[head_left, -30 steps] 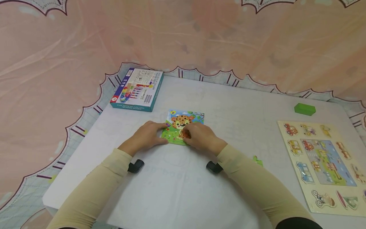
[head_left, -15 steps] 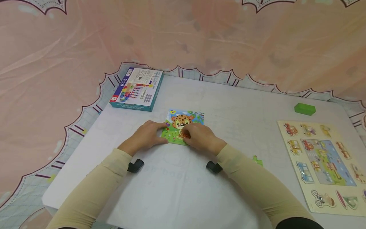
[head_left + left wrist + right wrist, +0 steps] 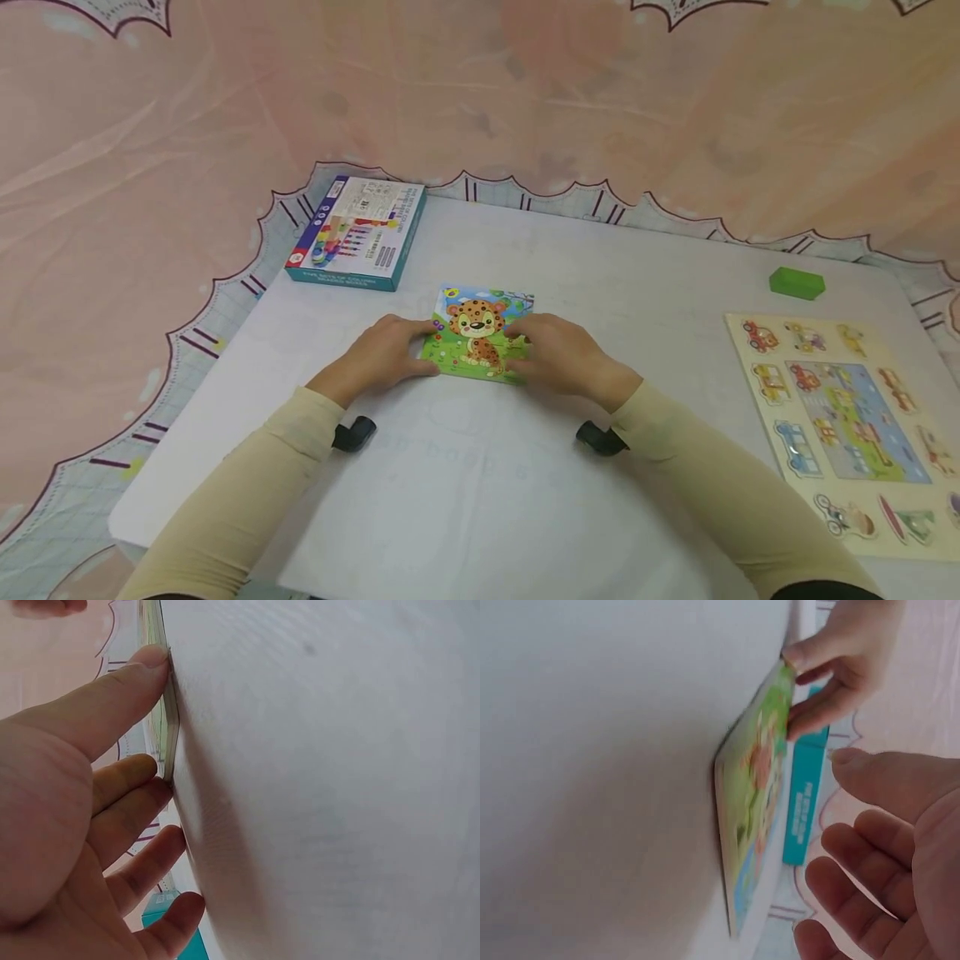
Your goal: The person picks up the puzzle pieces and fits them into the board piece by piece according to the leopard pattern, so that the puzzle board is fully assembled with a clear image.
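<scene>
A small square picture puzzle (image 3: 477, 333) with a spotted leopard cub on green grass lies flat on the white table. At its left edge, my left hand (image 3: 381, 354) rests with thumb and fingers touching the side; the left wrist view shows the thumb (image 3: 142, 671) against the board's edge and the fingers spread. Over the puzzle's right side hovers my right hand (image 3: 566, 354), thumb and fingers apart. From the right wrist, this hand (image 3: 885, 862) shows a gap between it and the puzzle (image 3: 754, 787), and nothing in its fingers.
A teal-sided box (image 3: 356, 233) lies at the back left. At the right is a wooden board (image 3: 757, 433) with vehicle pictures, and a green block (image 3: 797, 283) sits behind it. A patterned curtain (image 3: 480, 92) hangs beyond the table (image 3: 450, 517).
My right hand has lifted off the cub's body and moved right, its fingers parting. A small green piece near the right forearm is now hidden. The left hand stays in place.
</scene>
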A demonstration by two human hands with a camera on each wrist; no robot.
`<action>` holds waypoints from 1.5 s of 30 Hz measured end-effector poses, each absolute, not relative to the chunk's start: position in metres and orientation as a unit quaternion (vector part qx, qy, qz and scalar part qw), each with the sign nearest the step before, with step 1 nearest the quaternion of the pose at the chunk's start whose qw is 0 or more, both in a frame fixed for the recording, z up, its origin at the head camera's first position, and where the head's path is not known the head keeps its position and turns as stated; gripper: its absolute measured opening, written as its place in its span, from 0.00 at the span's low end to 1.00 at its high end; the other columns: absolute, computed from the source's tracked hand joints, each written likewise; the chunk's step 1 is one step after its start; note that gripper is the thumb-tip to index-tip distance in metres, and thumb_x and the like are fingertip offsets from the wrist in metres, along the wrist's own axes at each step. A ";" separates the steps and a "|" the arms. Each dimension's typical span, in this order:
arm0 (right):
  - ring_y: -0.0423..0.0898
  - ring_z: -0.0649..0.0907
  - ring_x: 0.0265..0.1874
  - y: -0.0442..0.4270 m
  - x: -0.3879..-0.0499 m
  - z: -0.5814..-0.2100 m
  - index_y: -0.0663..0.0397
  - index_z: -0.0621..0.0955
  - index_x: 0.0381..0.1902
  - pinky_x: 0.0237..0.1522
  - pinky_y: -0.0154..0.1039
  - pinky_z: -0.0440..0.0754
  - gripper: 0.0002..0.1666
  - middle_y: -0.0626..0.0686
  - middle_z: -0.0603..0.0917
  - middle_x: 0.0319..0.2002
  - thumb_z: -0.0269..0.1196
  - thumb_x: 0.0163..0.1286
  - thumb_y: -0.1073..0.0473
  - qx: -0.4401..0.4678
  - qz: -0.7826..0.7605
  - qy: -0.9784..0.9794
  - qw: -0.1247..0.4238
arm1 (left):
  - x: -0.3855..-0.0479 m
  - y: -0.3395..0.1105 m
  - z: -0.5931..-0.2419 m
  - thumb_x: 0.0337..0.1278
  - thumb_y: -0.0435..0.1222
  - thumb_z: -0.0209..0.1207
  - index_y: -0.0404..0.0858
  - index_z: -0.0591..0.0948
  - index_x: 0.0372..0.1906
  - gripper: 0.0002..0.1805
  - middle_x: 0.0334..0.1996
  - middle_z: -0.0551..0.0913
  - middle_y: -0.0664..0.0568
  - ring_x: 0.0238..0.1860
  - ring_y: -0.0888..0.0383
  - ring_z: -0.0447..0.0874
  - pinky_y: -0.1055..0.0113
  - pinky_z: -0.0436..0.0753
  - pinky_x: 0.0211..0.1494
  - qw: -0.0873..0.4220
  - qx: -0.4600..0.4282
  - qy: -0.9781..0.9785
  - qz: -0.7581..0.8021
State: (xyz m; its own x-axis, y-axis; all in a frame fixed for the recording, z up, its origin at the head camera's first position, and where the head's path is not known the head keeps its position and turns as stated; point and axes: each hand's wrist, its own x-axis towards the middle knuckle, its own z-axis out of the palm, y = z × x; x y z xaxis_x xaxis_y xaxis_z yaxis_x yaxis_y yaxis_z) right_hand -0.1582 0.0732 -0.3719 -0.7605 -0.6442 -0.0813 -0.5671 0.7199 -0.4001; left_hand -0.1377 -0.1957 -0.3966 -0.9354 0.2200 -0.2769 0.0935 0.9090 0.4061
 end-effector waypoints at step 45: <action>0.63 0.78 0.57 0.239 -0.106 -0.387 0.63 0.79 0.60 0.58 0.62 0.75 0.33 0.62 0.82 0.56 0.73 0.62 0.51 -0.229 -0.176 0.950 0.116 | -0.139 -0.197 -0.395 0.56 0.48 0.71 0.43 0.71 0.73 0.40 0.66 0.73 0.41 0.67 0.42 0.65 0.44 0.67 0.70 0.165 0.084 0.963 0.194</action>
